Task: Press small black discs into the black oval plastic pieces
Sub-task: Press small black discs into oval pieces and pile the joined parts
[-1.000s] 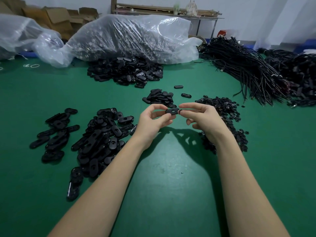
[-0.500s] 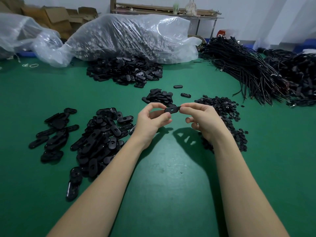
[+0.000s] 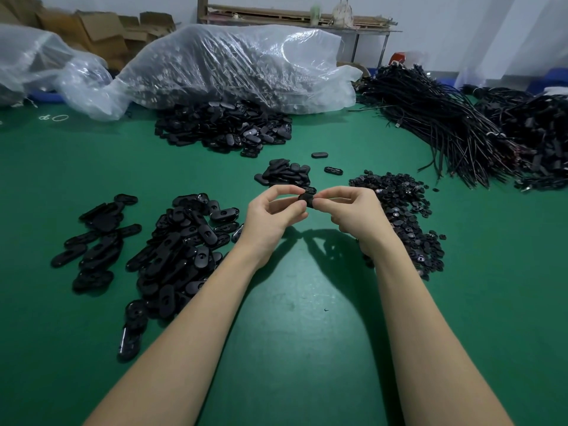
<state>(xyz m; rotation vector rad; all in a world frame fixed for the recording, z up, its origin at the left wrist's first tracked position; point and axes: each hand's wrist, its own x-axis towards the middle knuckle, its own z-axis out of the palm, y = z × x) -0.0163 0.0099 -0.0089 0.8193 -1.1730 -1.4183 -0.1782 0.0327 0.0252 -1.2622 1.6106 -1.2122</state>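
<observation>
Oval piece point(image 3: 307, 199), black plastic, held above the green desk point(image 3: 295, 302) between both hands, at the centre of the view. The left hand point(image 3: 270, 215) pinches its left end with curled thumb and forefinger; the right hand point(image 3: 353, 212) pinches its right end, fingers point(image 3: 333, 192) curled over the top edge. Whether a disc is already seated in the piece cannot be told, as the fingertips hide that part.

Just to the right of the right hand lies the heap of small discs point(image 3: 402, 216); just beyond the hands, a small stack of oval pieces point(image 3: 284, 173); to the left, a larger pile of oval pieces point(image 3: 181, 250) and, further left, a smaller one point(image 3: 92, 238). Further back are a big heap of ovals point(image 3: 224, 127) spilling from a clear plastic bag point(image 3: 233, 66), and bundled black cables point(image 3: 436, 124) at right.

Likely risks: a disc pressed at a tilt may jam or sit proud of its seat; uneven thumb pressure may flip the small piece out of the pinch, and it would be hard to tell apart once it lands among the loose black parts below.
</observation>
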